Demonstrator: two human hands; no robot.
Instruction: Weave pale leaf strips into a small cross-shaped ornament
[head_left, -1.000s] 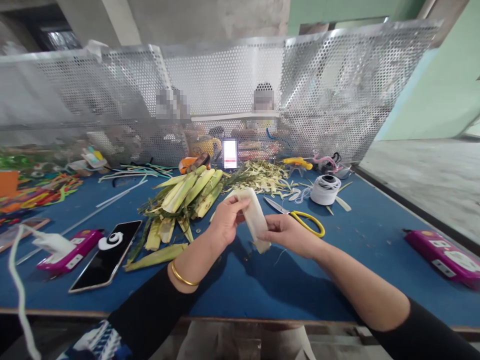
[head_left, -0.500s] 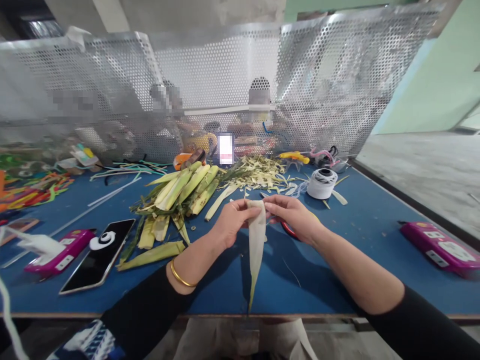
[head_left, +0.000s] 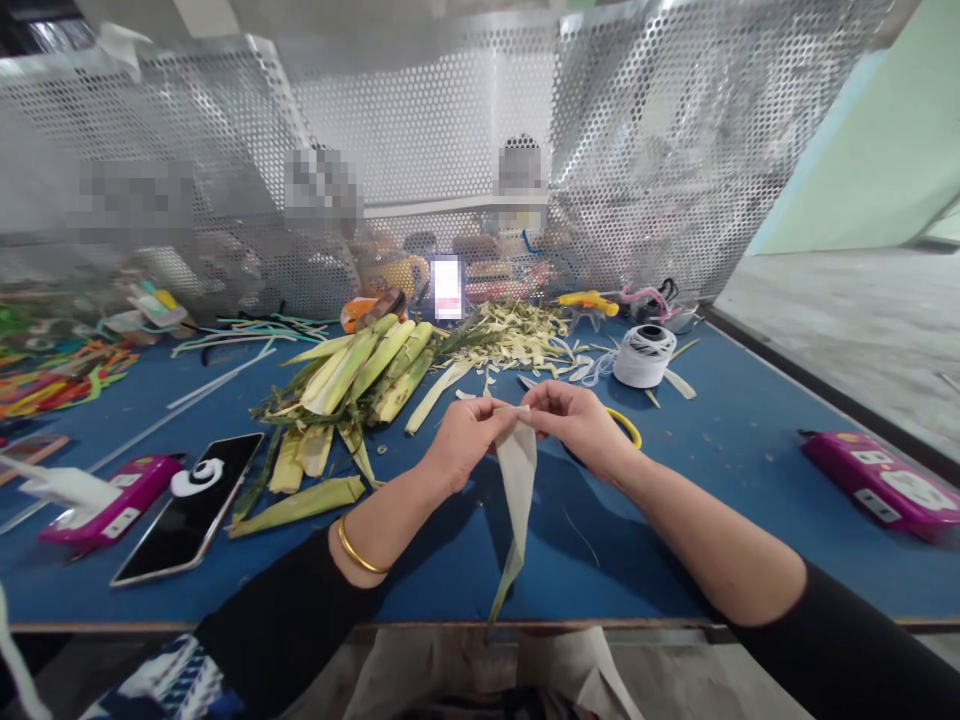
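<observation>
A pale corn husk (head_left: 516,480) hangs down over the table's front part, its green tip lowest. My left hand (head_left: 471,435) pinches its top edge from the left. At the same edge, my right hand (head_left: 568,415) pinches with thumb and fingers, close beside the left. Partly hidden under my right hand lie scissors (head_left: 624,427) with a yellow handle showing. Left of my hands is a heap of corn husks (head_left: 367,375), and behind them lie shredded husk scraps (head_left: 514,335). A spool of white string (head_left: 643,357) stands beyond my right hand.
On the left are a phone (head_left: 191,510), a magenta power strip (head_left: 124,500) and colourful strips (head_left: 67,375). Another magenta power strip (head_left: 885,485) lies right. A perforated metal screen (head_left: 442,130) runs along the back, with people behind it. A yellow tool (head_left: 589,302) rests near it.
My fingers have come closer together at the husk's top, which now looks gathered or folded. The husk's lower end has swung slightly left. The view has shifted a little.
</observation>
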